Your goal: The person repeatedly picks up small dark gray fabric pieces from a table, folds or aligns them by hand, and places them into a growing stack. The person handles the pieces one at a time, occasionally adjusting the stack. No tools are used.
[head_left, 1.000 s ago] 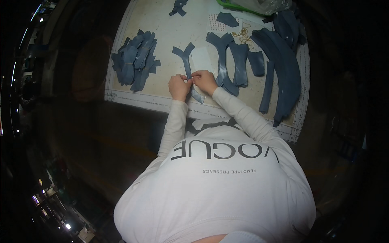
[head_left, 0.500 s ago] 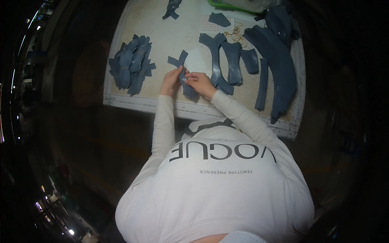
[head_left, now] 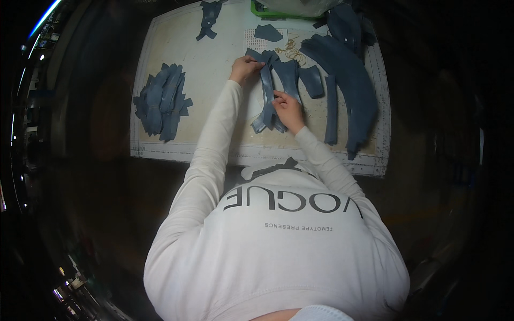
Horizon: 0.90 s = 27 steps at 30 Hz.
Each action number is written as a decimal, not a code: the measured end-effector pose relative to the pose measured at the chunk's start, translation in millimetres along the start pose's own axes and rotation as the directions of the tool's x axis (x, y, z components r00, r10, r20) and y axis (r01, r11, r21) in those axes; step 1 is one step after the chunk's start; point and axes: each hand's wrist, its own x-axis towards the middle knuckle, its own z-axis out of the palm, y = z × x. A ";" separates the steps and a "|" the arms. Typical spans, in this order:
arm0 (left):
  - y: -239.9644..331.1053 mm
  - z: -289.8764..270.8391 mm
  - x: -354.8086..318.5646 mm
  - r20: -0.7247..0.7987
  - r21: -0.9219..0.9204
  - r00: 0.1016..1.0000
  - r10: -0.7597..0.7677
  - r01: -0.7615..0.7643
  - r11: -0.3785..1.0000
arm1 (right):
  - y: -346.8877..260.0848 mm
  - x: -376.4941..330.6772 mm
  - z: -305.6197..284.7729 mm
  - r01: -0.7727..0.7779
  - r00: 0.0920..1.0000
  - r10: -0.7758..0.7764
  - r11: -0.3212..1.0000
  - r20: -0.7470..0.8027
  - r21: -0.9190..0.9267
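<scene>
My left hand (head_left: 247, 70) pinches the upper end of a Y-shaped blue-grey leather-like piece (head_left: 267, 80) with its fingertips. Further down, the fingers of my right hand (head_left: 288, 111) are closed at the piece's right edge. The piece lies over other similar cut pieces, whose lower ends fan out beside my right hand. Just to the right are a waisted cut piece (head_left: 287, 75) and a shorter four-sided one (head_left: 311, 82). How much of the stack each hand grips is hidden.
A heap of blue-grey pieces (head_left: 163, 102) lies at the left. Long curved pieces (head_left: 360, 101) and a narrow strip (head_left: 331, 109) lie at the right. Farther back are a small piece (head_left: 268, 33) on a printed sheet, yellowish cord (head_left: 289, 50) and a green-rimmed tray (head_left: 262, 11).
Both hands have moved right, carrying the Y-shaped piece from the middle of the table onto the similar pieces. My left hand now reaches farther up. The view has shifted slightly.
</scene>
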 end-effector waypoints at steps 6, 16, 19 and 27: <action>-16.6 2.8 1.9 -0.203 0.352 0.970 0.136 -0.057 0.934 | 2.7 -7.1 6.0 0.031 0.996 -0.041 0.992 -0.079 -0.120; -3.2 14.2 -81.8 -0.031 0.679 0.967 0.255 -0.167 0.715 | -8.8 14.5 8.7 0.270 0.948 -0.307 0.656 0.078 -0.705; -1.2 22.3 -93.0 -0.043 0.684 0.962 0.271 -0.169 0.710 | -8.4 19.9 10.0 0.268 0.960 -0.242 0.675 0.137 -0.687; -15.4 13.6 -103.0 -0.058 0.321 0.995 0.079 -0.057 0.945 | -0.5 18.9 12.0 0.211 0.977 -0.193 0.776 0.096 -0.594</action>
